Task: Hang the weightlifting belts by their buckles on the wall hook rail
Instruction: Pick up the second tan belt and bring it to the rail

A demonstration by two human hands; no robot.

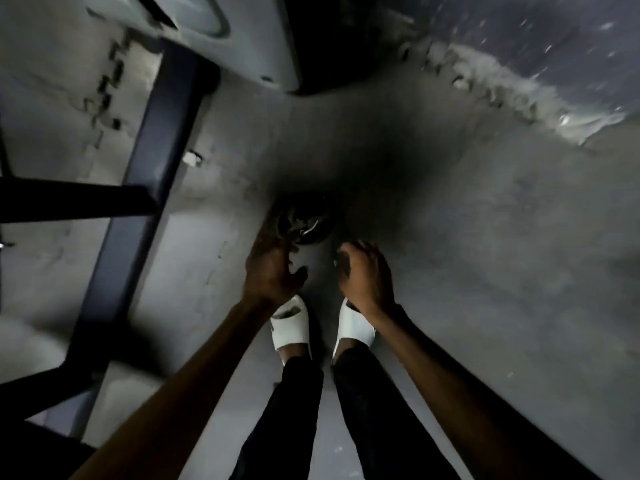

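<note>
A dark coiled weightlifting belt (306, 220) lies on the grey floor just ahead of my feet, with a glint of metal buckle (310, 227) on it. My left hand (273, 268) reaches down at the belt's left edge, fingers on or very near it; the blur hides whether it grips. My right hand (363, 271) hovers to the right of the belt, fingers curled and apart, holding nothing. No wall hook rail is in view.
A black metal equipment frame (138, 188) runs diagonally along the left, with crossbars reaching left. A grey machine base (242, 39) sits at the top. My feet in white slides (291, 327) stand below the hands. A speckled dark mat (571, 39) lies top right.
</note>
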